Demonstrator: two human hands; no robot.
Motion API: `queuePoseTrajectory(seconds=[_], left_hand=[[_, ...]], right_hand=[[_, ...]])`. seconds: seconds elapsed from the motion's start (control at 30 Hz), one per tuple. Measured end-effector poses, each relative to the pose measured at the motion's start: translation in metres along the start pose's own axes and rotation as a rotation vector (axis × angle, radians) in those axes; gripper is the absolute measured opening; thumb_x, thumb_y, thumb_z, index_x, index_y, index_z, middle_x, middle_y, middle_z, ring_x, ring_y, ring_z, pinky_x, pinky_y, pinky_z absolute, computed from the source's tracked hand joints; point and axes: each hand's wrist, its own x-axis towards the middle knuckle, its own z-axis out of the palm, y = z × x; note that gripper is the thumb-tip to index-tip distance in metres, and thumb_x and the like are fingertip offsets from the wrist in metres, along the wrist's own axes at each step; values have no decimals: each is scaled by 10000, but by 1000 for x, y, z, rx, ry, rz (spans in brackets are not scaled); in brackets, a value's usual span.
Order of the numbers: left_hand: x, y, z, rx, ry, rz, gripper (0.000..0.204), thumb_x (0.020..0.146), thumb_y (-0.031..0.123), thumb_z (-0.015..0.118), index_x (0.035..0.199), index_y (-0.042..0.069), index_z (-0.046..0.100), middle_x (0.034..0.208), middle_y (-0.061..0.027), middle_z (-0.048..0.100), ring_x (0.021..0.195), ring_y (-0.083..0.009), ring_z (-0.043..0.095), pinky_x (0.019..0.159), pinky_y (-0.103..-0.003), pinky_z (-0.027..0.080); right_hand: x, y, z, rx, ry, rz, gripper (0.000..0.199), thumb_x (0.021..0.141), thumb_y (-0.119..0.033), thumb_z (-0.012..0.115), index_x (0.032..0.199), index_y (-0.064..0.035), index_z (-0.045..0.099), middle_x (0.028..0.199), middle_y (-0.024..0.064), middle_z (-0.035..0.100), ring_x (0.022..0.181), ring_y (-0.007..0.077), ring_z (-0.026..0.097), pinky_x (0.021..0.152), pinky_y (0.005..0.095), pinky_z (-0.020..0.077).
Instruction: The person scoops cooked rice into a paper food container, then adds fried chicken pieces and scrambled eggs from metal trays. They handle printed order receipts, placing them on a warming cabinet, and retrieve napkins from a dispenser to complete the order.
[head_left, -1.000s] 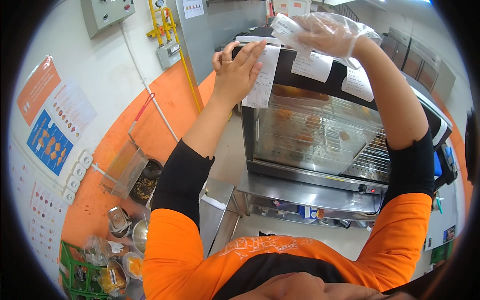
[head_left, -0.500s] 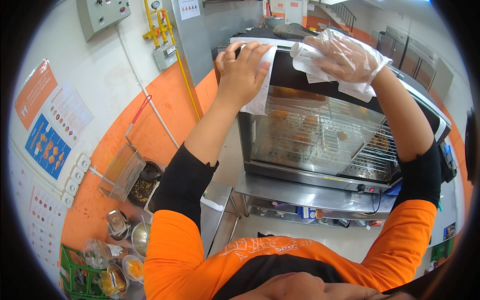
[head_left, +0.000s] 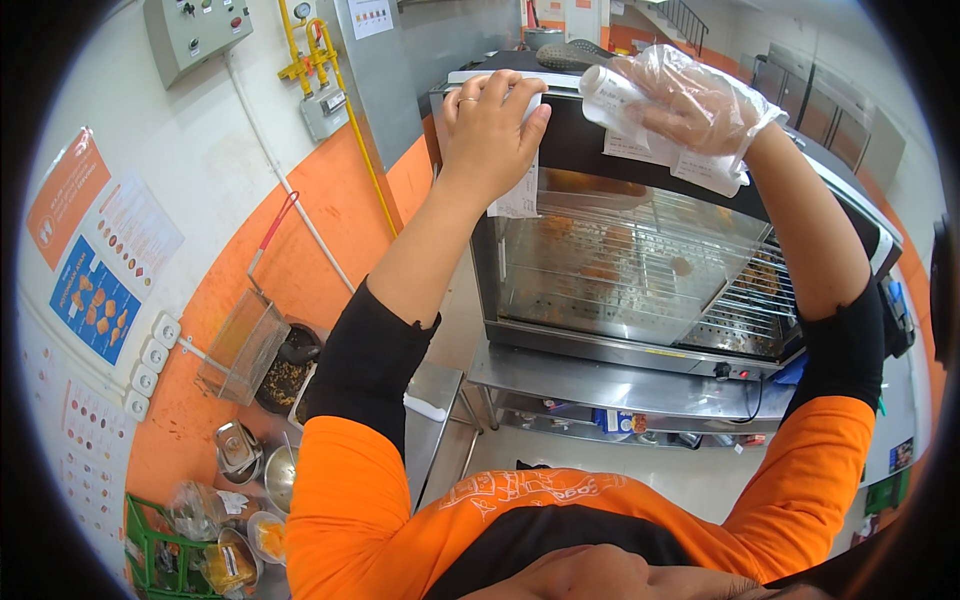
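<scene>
In front of me stands a glass-fronted food warmer (head_left: 620,180) with wire racks and some browned food inside. My bare left hand (head_left: 490,125), a ring on one finger, curls over the warmer's upper left edge. Beneath it is a white receipt slip (head_left: 516,196), its lower end hanging over the glass. A clear plastic glove covers my right hand (head_left: 685,105), which is closed round a roll of receipt paper (head_left: 607,97) by the upper frame. More printed receipts (head_left: 640,148) hang below that hand along the dark top band. My right fingertips are partly hidden.
A perforated ladle (head_left: 575,55) lies on the warmer's top. Under the warmer is a steel table (head_left: 560,378) with a loaded lower shelf. At left are a wire fry basket (head_left: 243,345), metal bowls (head_left: 282,478), a green crate (head_left: 150,545) and a yellow gas pipe (head_left: 365,150).
My left hand has shifted slightly and now covers more of the slip under it. The right hand still holds the roll in nearly the same place, and the receipts below it show more.
</scene>
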Motion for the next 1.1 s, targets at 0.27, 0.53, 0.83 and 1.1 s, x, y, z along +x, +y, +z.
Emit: queuePoseTrajectory(seconds=[0.27, 0.53, 0.83, 1.1], left_hand=[[-8, -5, -4, 27, 15, -6, 448, 1005, 394, 570, 1387, 162, 534, 1444, -36, 471, 1387, -322, 365, 1111, -520, 269], [-43, -22, 23, 139, 2, -17, 600, 1002, 328, 639, 1514, 150, 382, 1586, -127, 331, 1456, -368, 290, 1101, -555, 240], [-30, -16, 26, -70, 321, -271, 527, 948, 426, 722, 1279, 95, 481, 1444, -161, 334, 1304, -423, 327, 1067, -570, 299], [-6, 16, -13, -396, 136, -551, 117, 947, -11, 614, 1036, 40, 670, 1261, -150, 453, 1097, -280, 569, 881, -365, 509]], right_hand=[[-15, 38, 10, 44, 373, -115, 658, 1005, -419, 607, 1556, -120, 408, 1391, 216, 582, 1239, 389, 592, 1108, 458, 463], [-67, -33, 21, 168, 601, -386, 651, 990, -202, 652, 1552, -13, 383, 1239, 241, 636, 1055, 385, 661, 927, 470, 530], [-118, -104, 8, 755, 388, -348, 224, 918, -254, 665, 1073, -95, 634, 1202, 176, 706, 953, 318, 710, 804, 418, 545], [-176, -104, 27, 924, 343, -149, 177, 875, -234, 677, 973, -107, 602, 1180, 175, 717, 930, 320, 704, 792, 410, 535]])
